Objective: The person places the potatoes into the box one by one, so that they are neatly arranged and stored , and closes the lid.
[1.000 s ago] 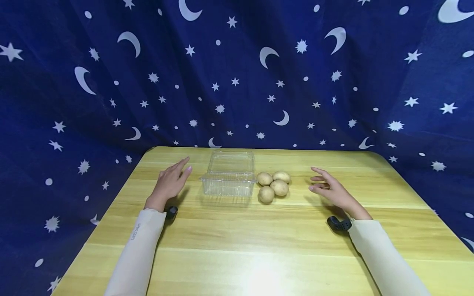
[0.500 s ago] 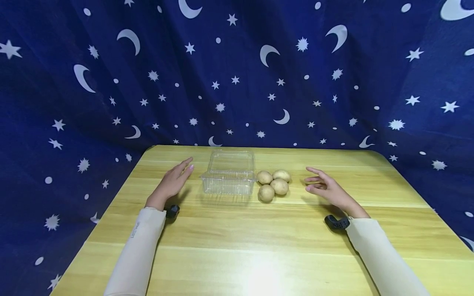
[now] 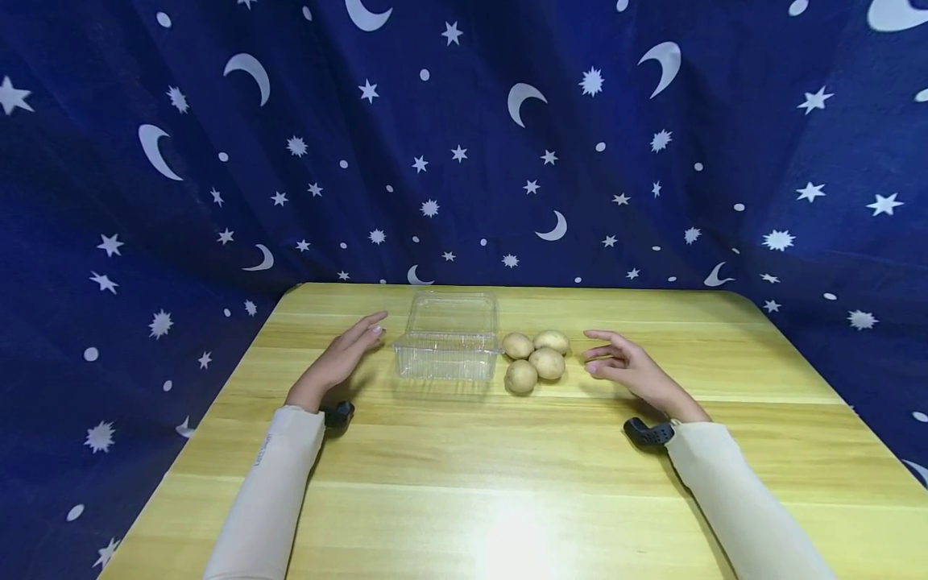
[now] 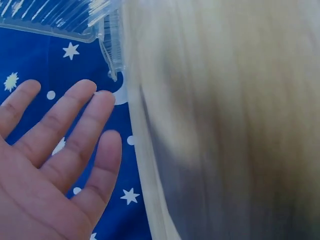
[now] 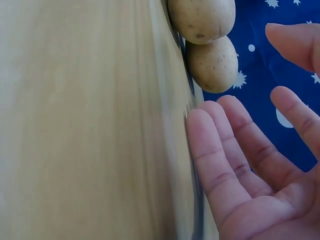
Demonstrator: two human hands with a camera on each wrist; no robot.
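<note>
A clear plastic clamshell box stands on the table with its lid raised at the back. Just right of it several potatoes lie bunched together. My left hand hovers left of the box, apart from it, fingers extended and holding nothing; part of the box shows beyond the fingertips in the left wrist view. My right hand is a short way right of the potatoes, fingers loosely bent and holding nothing. In the right wrist view two potatoes appear beyond the fingers, not touched.
The wooden table extends in front of the box and to both sides. A dark blue curtain with moons and stars hangs behind its far edge. A black wrist strap sits at the right cuff, and a black device at the left.
My right hand has moved left, closer to the potatoes. My left hand has shifted slightly right toward the box. The box and potatoes stay in place.
</note>
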